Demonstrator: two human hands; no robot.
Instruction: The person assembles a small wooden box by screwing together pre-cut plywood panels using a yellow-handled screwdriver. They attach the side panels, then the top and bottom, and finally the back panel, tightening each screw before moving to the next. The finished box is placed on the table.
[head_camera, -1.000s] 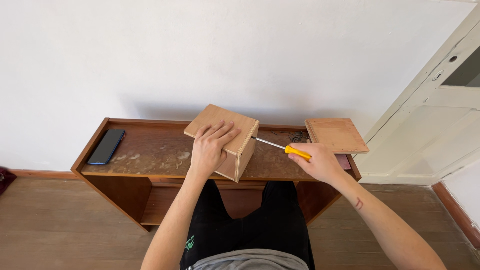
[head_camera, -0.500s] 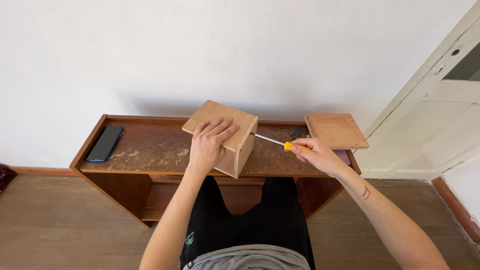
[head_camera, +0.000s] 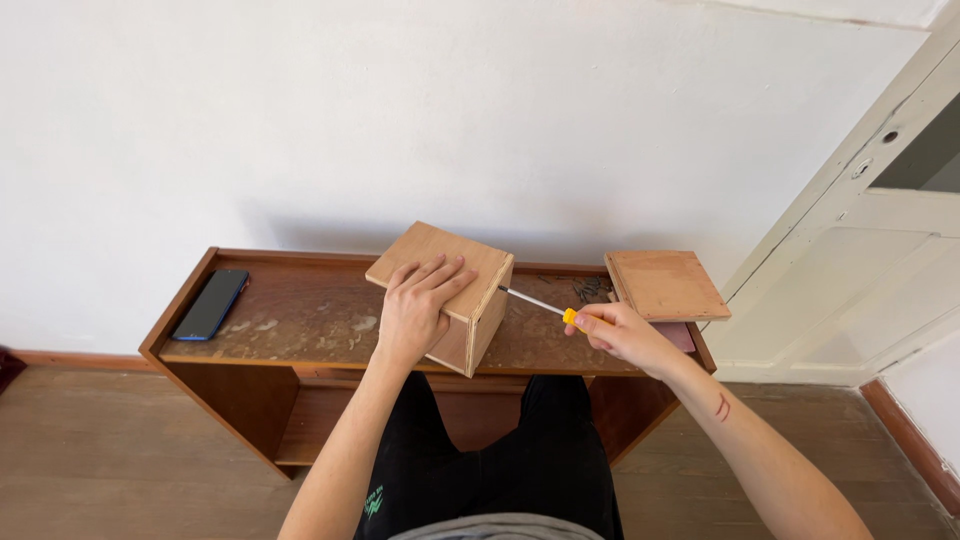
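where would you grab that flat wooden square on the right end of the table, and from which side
Grip the flat wooden square by its right edge, coming from the right. That corner seems to stick out past the table end, so fingers could likely slip under it. It lies flat, and the right hand with the screwdriver is nearest.

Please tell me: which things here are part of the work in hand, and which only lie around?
In use:
- wooden box, under the left hand
- screwdriver, in the right hand, tip at the box's side

Lying about:
- phone, at the table's left end
- flat wooden panel, at the right end
- small dark screws beside the panel
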